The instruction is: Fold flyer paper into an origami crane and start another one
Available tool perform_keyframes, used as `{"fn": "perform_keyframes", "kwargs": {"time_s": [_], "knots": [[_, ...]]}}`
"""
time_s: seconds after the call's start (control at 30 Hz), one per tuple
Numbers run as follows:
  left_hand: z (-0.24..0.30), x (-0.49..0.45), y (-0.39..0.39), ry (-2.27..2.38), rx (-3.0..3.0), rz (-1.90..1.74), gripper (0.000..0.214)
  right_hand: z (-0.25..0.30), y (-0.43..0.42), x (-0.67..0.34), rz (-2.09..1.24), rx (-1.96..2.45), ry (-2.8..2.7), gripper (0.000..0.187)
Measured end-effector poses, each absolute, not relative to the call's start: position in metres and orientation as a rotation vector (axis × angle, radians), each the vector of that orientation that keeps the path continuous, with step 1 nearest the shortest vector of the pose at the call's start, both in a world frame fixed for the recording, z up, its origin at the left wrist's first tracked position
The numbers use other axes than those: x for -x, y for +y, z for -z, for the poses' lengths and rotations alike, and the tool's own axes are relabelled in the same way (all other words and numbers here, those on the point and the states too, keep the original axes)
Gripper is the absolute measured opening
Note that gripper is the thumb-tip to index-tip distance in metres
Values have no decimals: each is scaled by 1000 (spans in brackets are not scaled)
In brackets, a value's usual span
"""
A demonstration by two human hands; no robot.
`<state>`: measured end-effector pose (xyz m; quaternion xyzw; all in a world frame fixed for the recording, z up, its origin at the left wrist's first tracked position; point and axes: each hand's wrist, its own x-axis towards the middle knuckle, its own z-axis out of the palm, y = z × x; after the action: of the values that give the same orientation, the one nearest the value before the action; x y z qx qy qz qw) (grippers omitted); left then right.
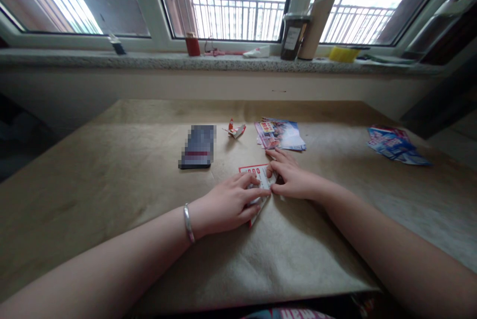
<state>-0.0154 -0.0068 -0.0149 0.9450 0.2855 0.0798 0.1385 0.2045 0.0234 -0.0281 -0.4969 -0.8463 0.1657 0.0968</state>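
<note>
A folded sheet of printed paper [264, 171], white with red edges, lies on the table in front of me. My left hand [238, 199] rests over it from the left, fingers stretched out and spread, covering much of its middle. At its right edge, my right hand [292, 172] touches the paper with thumb and bent fingers, while other fingers reach out toward the stack of leaflets. A silver bangle [189, 223] circles my left wrist. Beyond the paper sits a small folded paper piece [235, 130] in red and white.
A pixelated dark phone-like slab [198, 146] lies to the left. Colourful leaflets [285, 134] are stacked behind my right hand, and more leaflets [397, 145] lie fanned at the right. A granite windowsill [231, 64] holds a lidded container [294, 36] and a cardboard tube [321, 13].
</note>
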Motion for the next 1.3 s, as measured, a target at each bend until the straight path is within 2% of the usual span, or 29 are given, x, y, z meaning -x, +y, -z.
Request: {"fn": "perform_keyframes", "kwargs": {"time_s": [0.63,0.93,1.3], "knots": [[15,16,-8,825,-2713,-242,37,28,30,-213,-499,1518,-2461,23],[17,16,-8,824,-2712,-246,37,23,34,-216,-352,1575,-2502,12],[19,17,-8,815,-2697,-279,36,29,38,-224,-285,1548,-2461,15]]}}
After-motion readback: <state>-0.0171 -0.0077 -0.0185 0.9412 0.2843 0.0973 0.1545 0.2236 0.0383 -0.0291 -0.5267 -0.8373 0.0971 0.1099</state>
